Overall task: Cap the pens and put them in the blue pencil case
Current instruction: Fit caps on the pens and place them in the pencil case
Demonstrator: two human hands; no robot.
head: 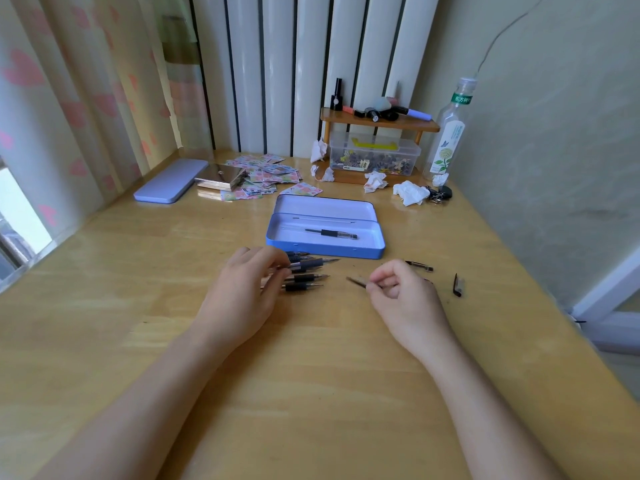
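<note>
- Open blue metal pencil case (325,249), lid lying flat behind the tray, sitting at the centre of the light wooden table (311,393); one capped clear-barrelled pen with a black grip (331,233) lying lengthwise inside the tray.
- Cluster of uncapped black-grip pens (306,273) lying on the table just in front of the case, tips pointing right, their left ends passing under the left hand.
- Left hand (242,292) resting palm down on the table, its fingers (273,263) closing together on the pen cluster; which single pen they are holding cannot be told.
- Right hand (401,292) hovering to the right of the cluster, its fingers (375,284) pinching a small clear pen cap (356,281), open end pointing left toward the pen tips, apart from them.
- Two loose clear caps with dark clips lying to the right of the right hand: one (419,265) near the case's front right corner, one (458,285) further right.
- Closed lilac metal tin (171,181) lying at the far left of the table, a scatter of colourful paper cards (266,178) beside it.
- Clear plastic storage box (374,155) standing at the back under a small wooden shelf (377,121), crumpled white tissues (410,192) near it, a tall clear glass bottle (448,133) at the far right.
</note>
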